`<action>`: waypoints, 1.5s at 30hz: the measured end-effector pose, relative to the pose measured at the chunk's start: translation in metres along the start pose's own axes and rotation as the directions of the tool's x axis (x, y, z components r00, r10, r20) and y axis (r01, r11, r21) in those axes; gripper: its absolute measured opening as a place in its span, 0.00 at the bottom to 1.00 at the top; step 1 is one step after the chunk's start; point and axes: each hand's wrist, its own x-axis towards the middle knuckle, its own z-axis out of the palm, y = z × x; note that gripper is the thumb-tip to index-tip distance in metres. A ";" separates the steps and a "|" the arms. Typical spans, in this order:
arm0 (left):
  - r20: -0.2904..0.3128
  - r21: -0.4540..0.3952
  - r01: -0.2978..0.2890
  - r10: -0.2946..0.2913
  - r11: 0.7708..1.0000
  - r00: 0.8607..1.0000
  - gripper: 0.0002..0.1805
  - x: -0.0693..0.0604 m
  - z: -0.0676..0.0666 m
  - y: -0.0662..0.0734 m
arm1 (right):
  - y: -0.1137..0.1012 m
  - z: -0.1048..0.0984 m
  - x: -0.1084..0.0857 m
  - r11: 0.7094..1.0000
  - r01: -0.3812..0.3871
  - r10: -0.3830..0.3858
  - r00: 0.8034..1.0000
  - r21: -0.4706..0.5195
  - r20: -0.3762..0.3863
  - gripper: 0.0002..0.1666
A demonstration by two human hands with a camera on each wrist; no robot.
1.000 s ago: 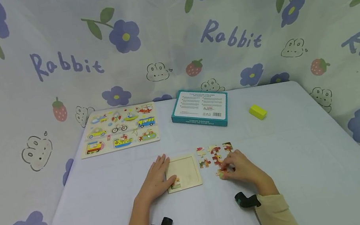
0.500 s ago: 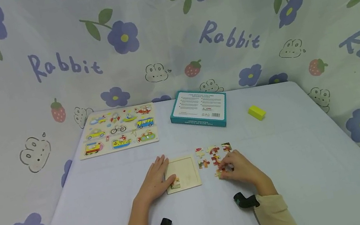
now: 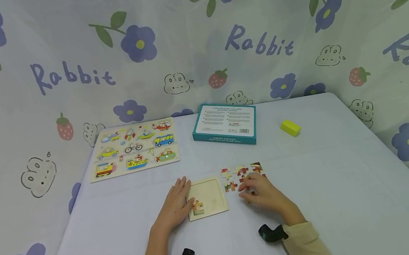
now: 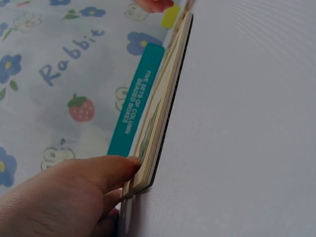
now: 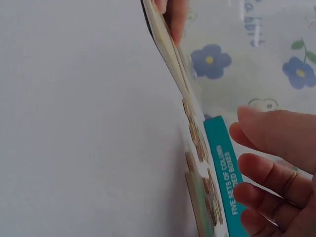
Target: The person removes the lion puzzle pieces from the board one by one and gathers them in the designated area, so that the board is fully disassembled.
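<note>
In the head view, a shallow square wooden puzzle tray (image 3: 211, 195) lies flat, with one printed jigsaw piece (image 3: 198, 208) in its lower left corner. My left hand (image 3: 173, 206) rests along the tray's left edge, fingers extended. In the left wrist view, its thumb (image 4: 116, 170) touches the rim near a corner. Loose jigsaw pieces (image 3: 230, 186) lie in rows right of the tray. Over them hovers my right hand (image 3: 262, 194), partly hiding several. The right wrist view shows its fingers (image 5: 269, 173) loosely bent, apart from the pieces (image 5: 213, 200), holding nothing.
Behind the tray stand a teal box (image 3: 224, 124) and, to its left, a wooden peg puzzle board (image 3: 139, 151) with vehicle pictures. A yellow block (image 3: 290, 128) sits farther right. A printed curtain (image 3: 180, 36) hangs behind the white-covered table (image 3: 346, 184).
My right hand has shifted left from the lower loose piece, its fingertips coming away. The left thumb has drawn back slightly, uncovering more of the piece in the tray.
</note>
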 end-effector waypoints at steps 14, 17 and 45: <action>-0.003 0.015 -0.015 0.015 1.000 1.000 0.36 0.000 0.000 -0.003 | -0.025 0.028 0.006 0.984 0.168 -0.172 0.982 0.051 0.083 0.05; -0.013 0.017 -0.011 0.011 1.000 1.000 0.36 0.001 0.001 -0.003 | -0.030 0.033 0.007 0.975 0.213 -0.217 0.971 0.057 0.099 0.06; -0.018 0.004 -0.003 0.003 1.000 1.000 0.42 0.001 0.002 -0.002 | -0.047 0.056 0.011 0.966 0.254 -0.239 0.948 -0.047 0.211 0.23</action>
